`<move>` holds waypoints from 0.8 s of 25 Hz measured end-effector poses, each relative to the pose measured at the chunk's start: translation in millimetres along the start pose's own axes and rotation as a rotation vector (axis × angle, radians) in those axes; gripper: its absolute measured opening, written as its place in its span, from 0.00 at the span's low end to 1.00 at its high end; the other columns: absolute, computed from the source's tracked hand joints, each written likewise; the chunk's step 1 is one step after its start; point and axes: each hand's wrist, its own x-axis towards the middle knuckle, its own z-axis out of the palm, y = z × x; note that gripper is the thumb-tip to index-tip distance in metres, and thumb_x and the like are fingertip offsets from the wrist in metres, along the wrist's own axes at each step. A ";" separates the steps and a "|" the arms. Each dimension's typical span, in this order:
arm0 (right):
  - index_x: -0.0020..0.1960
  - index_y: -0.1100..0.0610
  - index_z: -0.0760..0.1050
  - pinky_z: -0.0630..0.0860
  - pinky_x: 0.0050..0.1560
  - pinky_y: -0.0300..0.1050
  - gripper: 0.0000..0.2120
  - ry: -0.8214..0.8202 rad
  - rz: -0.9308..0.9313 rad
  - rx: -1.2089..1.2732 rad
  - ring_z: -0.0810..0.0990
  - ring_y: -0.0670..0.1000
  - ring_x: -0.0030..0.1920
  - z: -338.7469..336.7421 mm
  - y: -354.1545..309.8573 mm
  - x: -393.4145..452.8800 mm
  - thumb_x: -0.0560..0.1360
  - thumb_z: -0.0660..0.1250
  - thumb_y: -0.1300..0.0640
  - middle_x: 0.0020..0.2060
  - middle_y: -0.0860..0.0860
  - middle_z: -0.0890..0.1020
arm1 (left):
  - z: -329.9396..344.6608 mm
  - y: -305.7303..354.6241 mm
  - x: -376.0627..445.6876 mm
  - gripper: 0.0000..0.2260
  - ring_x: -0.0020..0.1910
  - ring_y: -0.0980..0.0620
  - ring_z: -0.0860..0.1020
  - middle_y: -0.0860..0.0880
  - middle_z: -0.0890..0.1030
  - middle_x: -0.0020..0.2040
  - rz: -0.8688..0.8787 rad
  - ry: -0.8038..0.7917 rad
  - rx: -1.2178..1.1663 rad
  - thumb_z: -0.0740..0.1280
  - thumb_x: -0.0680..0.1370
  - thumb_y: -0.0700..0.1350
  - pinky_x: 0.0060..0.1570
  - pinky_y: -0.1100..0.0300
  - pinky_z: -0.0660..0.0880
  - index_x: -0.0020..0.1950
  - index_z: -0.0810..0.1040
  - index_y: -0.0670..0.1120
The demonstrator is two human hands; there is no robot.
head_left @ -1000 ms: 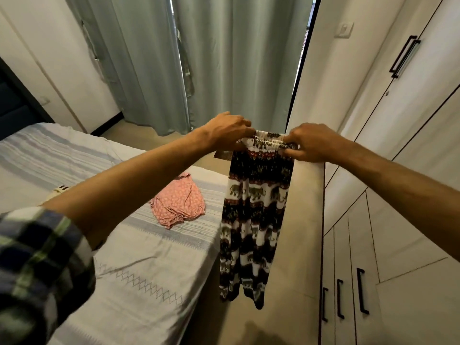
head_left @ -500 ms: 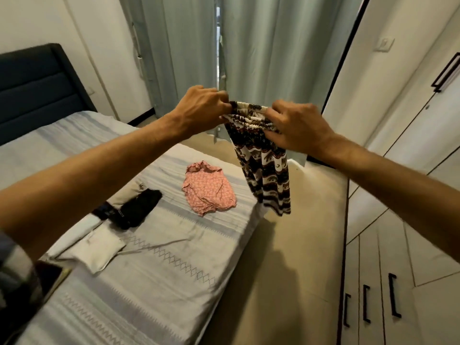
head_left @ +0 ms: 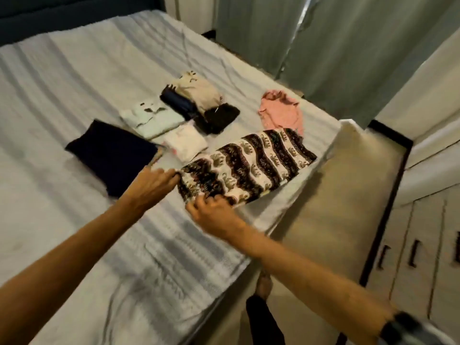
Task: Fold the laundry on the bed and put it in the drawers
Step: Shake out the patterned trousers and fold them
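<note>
Patterned trousers (head_left: pixel 249 168) laid flat at the bed's (head_left: pixel 74 83) right edge, centre of frame.
Left hand (head_left: pixel 151 185) and right hand (head_left: pixel 214 215) each pinch the waistband end nearest the camera. The cloth looks thin, light and limp; it will likely sag and slide, so hold it by waistband corners and hems.

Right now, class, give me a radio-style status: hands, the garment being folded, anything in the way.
Both hands, left and right, pinch the near end of the elephant-print garment. It lies flat along the bed edge. Pink garment touches its far end.
</note>
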 end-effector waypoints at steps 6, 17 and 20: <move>0.58 0.49 0.76 0.76 0.37 0.43 0.18 -0.383 -0.240 0.136 0.83 0.48 0.35 157.8 -299.0 50.1 0.75 0.53 0.61 0.43 0.48 0.81 | 195.7 29.1 -312.3 0.31 0.47 0.37 0.85 0.37 0.85 0.51 -0.365 -0.268 -0.132 0.79 0.51 0.25 0.38 0.39 0.78 0.54 0.85 0.37; 0.78 0.56 0.58 0.77 0.57 0.55 0.33 -0.366 -0.349 0.512 0.82 0.57 0.55 193.5 -395.6 16.3 0.78 0.68 0.54 0.62 0.56 0.80 | 203.9 98.4 -469.7 0.13 0.48 0.40 0.78 0.43 0.84 0.50 -1.208 -0.106 -0.680 0.67 0.74 0.33 0.44 0.47 0.78 0.48 0.82 0.50; 0.77 0.56 0.61 0.73 0.64 0.58 0.27 -0.390 -0.237 0.391 0.78 0.57 0.62 210.5 -328.5 3.5 0.81 0.63 0.56 0.64 0.57 0.78 | 196.8 133.5 -426.6 0.07 0.49 0.47 0.76 0.49 0.81 0.49 -0.902 -0.149 -0.704 0.69 0.79 0.41 0.47 0.50 0.76 0.55 0.80 0.50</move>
